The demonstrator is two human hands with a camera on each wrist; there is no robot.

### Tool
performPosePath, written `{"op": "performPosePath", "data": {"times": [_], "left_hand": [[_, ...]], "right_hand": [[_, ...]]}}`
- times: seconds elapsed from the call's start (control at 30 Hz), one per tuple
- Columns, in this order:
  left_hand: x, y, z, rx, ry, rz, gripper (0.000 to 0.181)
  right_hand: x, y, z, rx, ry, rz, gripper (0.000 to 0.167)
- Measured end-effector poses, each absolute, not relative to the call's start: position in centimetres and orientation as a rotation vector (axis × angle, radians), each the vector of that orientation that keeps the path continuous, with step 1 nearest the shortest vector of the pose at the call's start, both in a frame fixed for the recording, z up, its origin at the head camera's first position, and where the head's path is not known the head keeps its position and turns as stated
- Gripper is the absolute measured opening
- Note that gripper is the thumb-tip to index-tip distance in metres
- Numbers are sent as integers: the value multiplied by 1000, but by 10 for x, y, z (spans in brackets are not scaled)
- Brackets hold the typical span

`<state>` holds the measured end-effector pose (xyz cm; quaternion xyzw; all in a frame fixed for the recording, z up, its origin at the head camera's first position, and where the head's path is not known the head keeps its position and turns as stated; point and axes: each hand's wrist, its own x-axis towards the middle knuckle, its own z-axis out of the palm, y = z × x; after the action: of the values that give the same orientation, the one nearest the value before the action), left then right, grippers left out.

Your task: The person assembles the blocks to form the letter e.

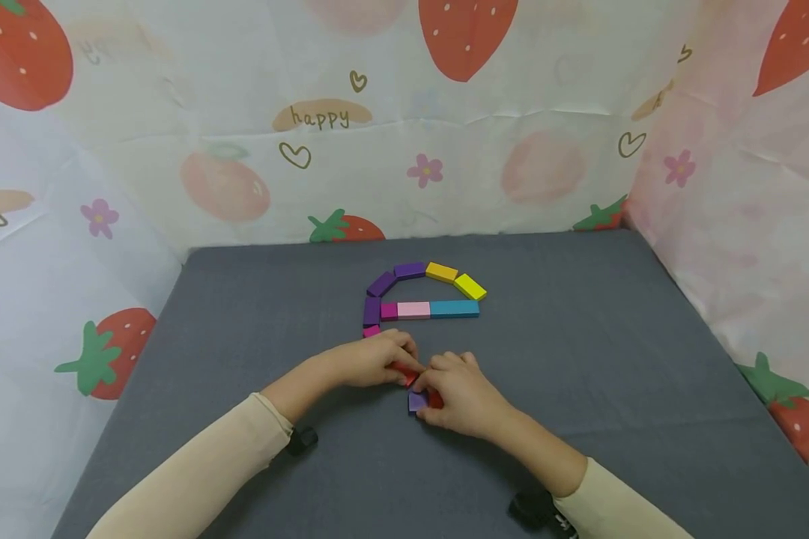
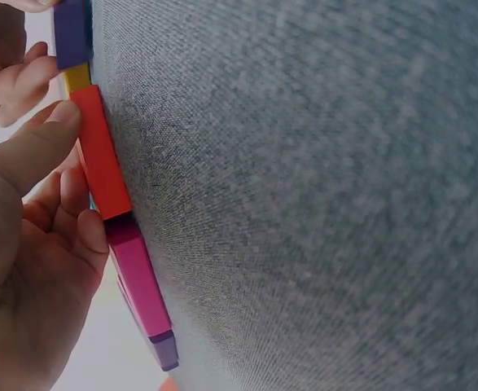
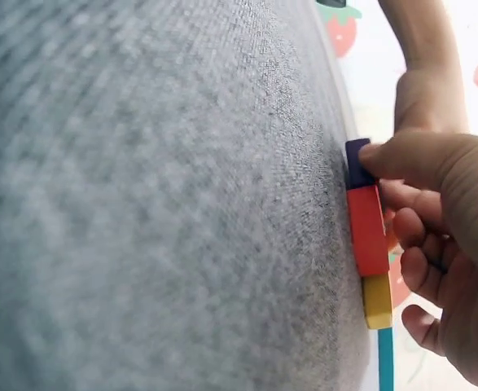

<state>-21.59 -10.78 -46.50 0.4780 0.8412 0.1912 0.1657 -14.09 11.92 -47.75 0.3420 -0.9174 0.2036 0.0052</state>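
Note:
Small coloured blocks lie end to end on a grey cloth, forming an open loop with a crossbar. My left hand (image 1: 374,359) pinches a red block (image 2: 102,155), thumb on its near side and fingers behind. A magenta block (image 2: 141,277) adjoins one end of it, and a yellow block (image 2: 76,78) shows past the other. My right hand (image 1: 465,395) pinches a purple block (image 1: 416,402) between thumb and fingers. Beside that purple block, in the right wrist view, come another red block (image 3: 369,231) and a yellow block (image 3: 377,301). Both hands partly cover the lower curve.
Farther back, purple blocks (image 1: 410,271), an orange-yellow block (image 1: 442,272) and a bright yellow block (image 1: 470,287) make the arc. A pink block (image 1: 413,310) and a blue block (image 1: 454,308) belong to the crossbar. Strawberry-printed curtains (image 1: 404,187) stand behind the grey table (image 1: 613,337).

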Motion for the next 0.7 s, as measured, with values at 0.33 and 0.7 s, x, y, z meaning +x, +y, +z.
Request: {"op": "performPosePath", "data": {"times": [0.33, 0.7], "left_hand": [[-215, -109, -465, 1357, 2407, 534, 31], [-215, -106, -464, 1307, 2412, 520, 32]], "right_hand": [[-143, 129, -469, 1057, -2911, 774, 26], [-148, 153, -451, 1043, -2879, 825, 28]]}}
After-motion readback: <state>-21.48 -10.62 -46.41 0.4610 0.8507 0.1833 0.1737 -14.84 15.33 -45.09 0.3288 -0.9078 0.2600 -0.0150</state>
